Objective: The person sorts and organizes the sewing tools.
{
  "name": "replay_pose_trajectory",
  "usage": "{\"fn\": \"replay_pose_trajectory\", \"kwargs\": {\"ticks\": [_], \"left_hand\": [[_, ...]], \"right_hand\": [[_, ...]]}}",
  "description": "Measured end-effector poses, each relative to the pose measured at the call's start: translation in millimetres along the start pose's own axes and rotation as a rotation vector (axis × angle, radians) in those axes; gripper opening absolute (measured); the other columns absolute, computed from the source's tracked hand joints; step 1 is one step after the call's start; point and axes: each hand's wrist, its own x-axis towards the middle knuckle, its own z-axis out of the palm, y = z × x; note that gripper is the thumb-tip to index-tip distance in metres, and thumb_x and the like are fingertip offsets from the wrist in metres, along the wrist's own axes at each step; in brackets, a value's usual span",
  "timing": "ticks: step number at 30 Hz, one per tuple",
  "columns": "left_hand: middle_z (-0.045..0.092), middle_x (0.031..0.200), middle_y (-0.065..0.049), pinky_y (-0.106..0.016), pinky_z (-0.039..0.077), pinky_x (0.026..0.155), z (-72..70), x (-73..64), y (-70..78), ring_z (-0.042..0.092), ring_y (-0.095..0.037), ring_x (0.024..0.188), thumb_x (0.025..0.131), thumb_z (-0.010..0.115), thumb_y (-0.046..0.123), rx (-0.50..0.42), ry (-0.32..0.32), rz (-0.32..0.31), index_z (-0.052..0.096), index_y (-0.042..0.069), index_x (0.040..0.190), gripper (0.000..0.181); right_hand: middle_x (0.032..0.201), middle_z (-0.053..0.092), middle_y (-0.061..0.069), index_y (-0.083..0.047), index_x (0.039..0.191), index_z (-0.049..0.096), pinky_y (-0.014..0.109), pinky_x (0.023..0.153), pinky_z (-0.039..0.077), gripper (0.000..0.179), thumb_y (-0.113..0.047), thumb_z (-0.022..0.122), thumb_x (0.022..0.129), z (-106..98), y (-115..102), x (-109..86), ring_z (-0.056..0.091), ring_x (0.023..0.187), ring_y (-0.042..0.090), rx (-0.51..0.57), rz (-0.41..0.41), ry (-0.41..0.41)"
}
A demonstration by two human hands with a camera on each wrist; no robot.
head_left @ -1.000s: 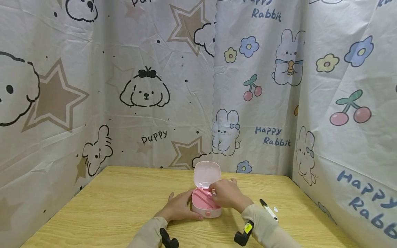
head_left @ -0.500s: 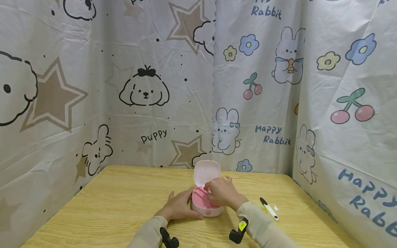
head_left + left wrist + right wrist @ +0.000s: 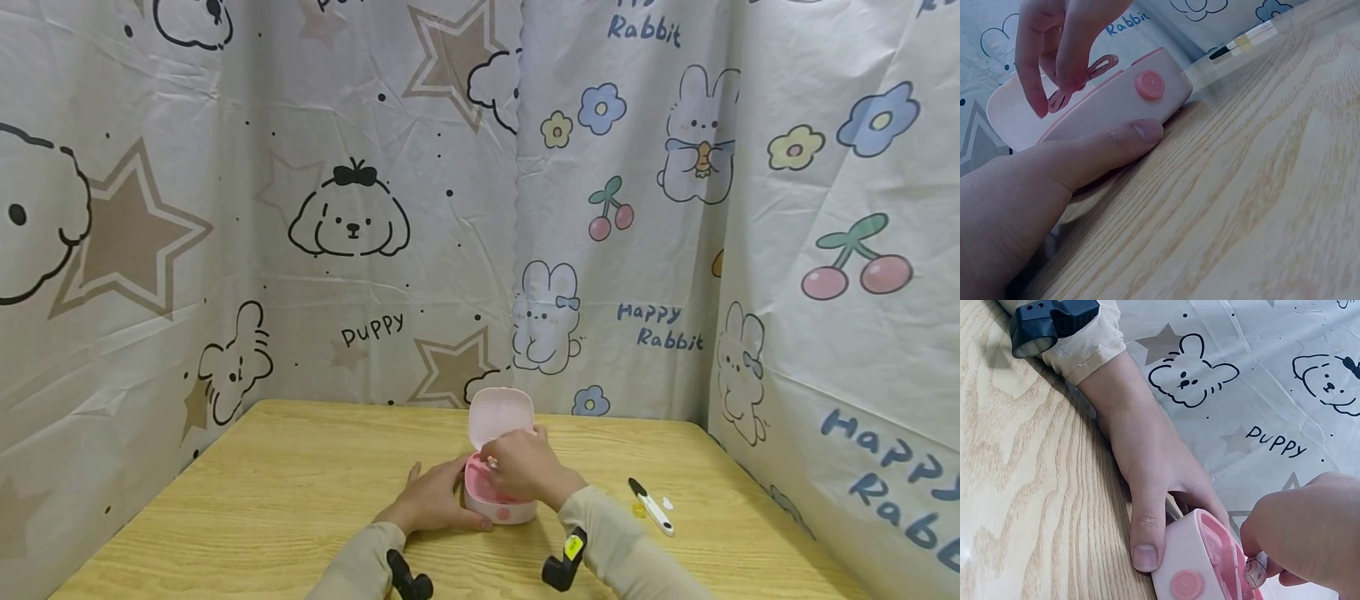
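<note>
A small box (image 3: 501,510) with pale pink sides, a pink button and a pink inner tray stands on the table with its lid (image 3: 501,417) raised at the back. My left hand (image 3: 431,500) grips its left side, the thumb along the front below the button (image 3: 1150,84). My right hand (image 3: 525,467) is over the tray. Its fingertips pinch a small rolled measuring tape (image 3: 1255,572), pale with printed marks, close over the compartments. In the left wrist view a pink loop (image 3: 1102,66) shows beside those fingers. The right hand hides part of the tray.
On the wooden table (image 3: 315,467), right of the box, lies a slim white tool (image 3: 657,513) with a black tip. A small yellow thing (image 3: 638,509) and a white scrap (image 3: 667,503) lie beside it. Printed curtains surround the table's back and sides.
My right hand has moved left across the tray, keeping the small roll in its fingertips. The left hand has stayed on the box. The yellow thing has come out from behind the right sleeve.
</note>
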Motion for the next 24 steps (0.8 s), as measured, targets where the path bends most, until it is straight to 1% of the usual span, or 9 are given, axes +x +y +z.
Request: {"fn": "replay_pose_trajectory", "kwargs": {"ticks": [2,6,13,16,18,21,24], "left_hand": [[0.054,0.150,0.007,-0.082,0.008,0.107,-0.6,-0.8,0.6,0.049,-0.023,0.138,0.065,0.078,0.081,-0.005,-0.001,0.000,0.041,0.029,0.159,0.114],[0.055,0.150,0.007,-0.083,0.008,0.107,-0.9,-0.8,0.7,0.049,-0.023,0.138,0.065,0.079,0.080,-0.010,-0.004,-0.002,0.042,0.028,0.159,0.114],[0.055,0.150,0.006,-0.082,0.008,0.107,-1.9,-1.0,-0.7,0.050,-0.023,0.138,0.064,0.079,0.081,-0.003,-0.002,-0.007,0.043,0.027,0.158,0.115],[0.055,0.150,0.006,-0.082,0.008,0.107,-2.3,-1.9,-0.7,0.050,-0.023,0.137,0.063,0.079,0.082,-0.001,-0.001,-0.008,0.042,0.028,0.158,0.115],[0.054,0.150,0.005,-0.082,0.008,0.108,-2.2,-2.1,-0.5,0.050,-0.023,0.137,0.064,0.079,0.082,0.003,0.000,-0.008,0.041,0.028,0.159,0.116],[0.054,0.151,0.004,-0.082,0.009,0.108,-2.1,-1.9,0.6,0.050,-0.024,0.137,0.065,0.079,0.081,0.010,0.000,-0.004,0.040,0.026,0.160,0.116],[0.054,0.151,0.004,-0.081,0.008,0.108,-2.8,-2.4,2.2,0.050,-0.024,0.138,0.066,0.080,0.079,0.006,-0.006,-0.013,0.038,0.025,0.161,0.117]], "right_hand": [[0.090,0.075,-0.008,-0.022,0.099,0.082,0.058,0.081,0.043,0.011,-0.026,0.078,0.089,2,-2,0.7,0.065,0.084,0.016,-0.008,0.003,0.000],[0.091,0.075,-0.008,-0.022,0.100,0.082,0.057,0.081,0.043,0.013,-0.026,0.079,0.089,5,-4,2.5,0.064,0.085,0.017,-0.016,0.000,-0.002],[0.086,0.071,-0.009,-0.023,0.100,0.081,0.065,0.085,0.045,0.013,-0.025,0.079,0.087,7,-10,4.4,0.063,0.082,0.016,-0.020,-0.033,0.000],[0.084,0.070,-0.009,-0.023,0.098,0.080,0.067,0.085,0.045,0.012,-0.025,0.079,0.086,8,-13,4.9,0.063,0.082,0.016,-0.012,-0.041,0.005],[0.085,0.070,-0.010,-0.023,0.099,0.080,0.066,0.085,0.045,0.014,-0.025,0.080,0.085,9,-14,4.8,0.063,0.083,0.015,-0.016,-0.044,0.011],[0.085,0.070,-0.009,-0.022,0.100,0.080,0.061,0.082,0.045,0.017,-0.026,0.080,0.083,10,-15,4.4,0.064,0.083,0.015,-0.031,-0.044,0.021],[0.083,0.070,-0.008,-0.020,0.100,0.078,0.058,0.079,0.046,0.019,-0.027,0.080,0.083,10,-17,4.1,0.064,0.081,0.015,-0.042,-0.045,0.033]]}}
